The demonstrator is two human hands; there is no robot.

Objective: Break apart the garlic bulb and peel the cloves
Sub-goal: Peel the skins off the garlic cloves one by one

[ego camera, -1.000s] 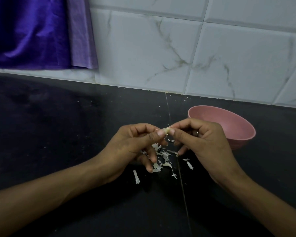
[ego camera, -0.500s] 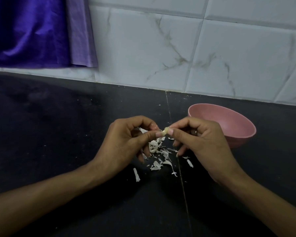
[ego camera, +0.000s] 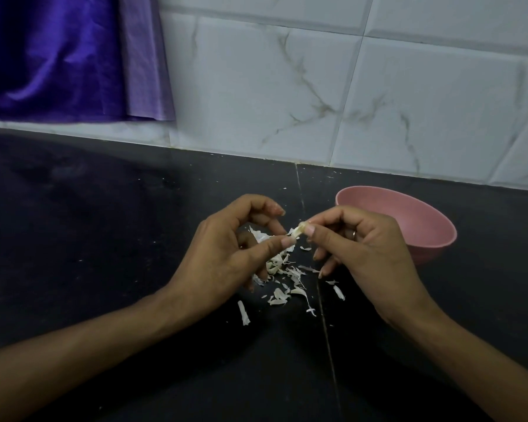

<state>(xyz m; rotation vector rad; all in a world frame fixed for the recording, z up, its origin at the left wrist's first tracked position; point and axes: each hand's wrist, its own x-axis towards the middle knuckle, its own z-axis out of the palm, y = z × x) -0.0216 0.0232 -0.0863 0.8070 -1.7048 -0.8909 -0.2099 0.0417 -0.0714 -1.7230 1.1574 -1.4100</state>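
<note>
A small pale garlic clove (ego camera: 299, 230) is held just above the black counter (ego camera: 104, 239). My right hand (ego camera: 360, 254) pinches it between thumb and forefinger. My left hand (ego camera: 226, 257) meets it from the left, thumb tip on a strip of papery skin at the clove, fingers curled. A heap of white garlic skins (ego camera: 284, 278) lies on the counter under and between both hands. More white skin shows inside the left hand's curl.
A pink bowl (ego camera: 424, 226) stands on the counter just behind my right hand; its inside is not visible. A tiled wall (ego camera: 317, 86) rises at the back. Purple cloth (ego camera: 58, 56) hangs at the upper left. A seam (ego camera: 326, 330) runs through the counter.
My left hand's fingers have uncurled a little and its thumb has pulled slightly down and away from the clove, drawing skin off. My right hand keeps the clove in place.
</note>
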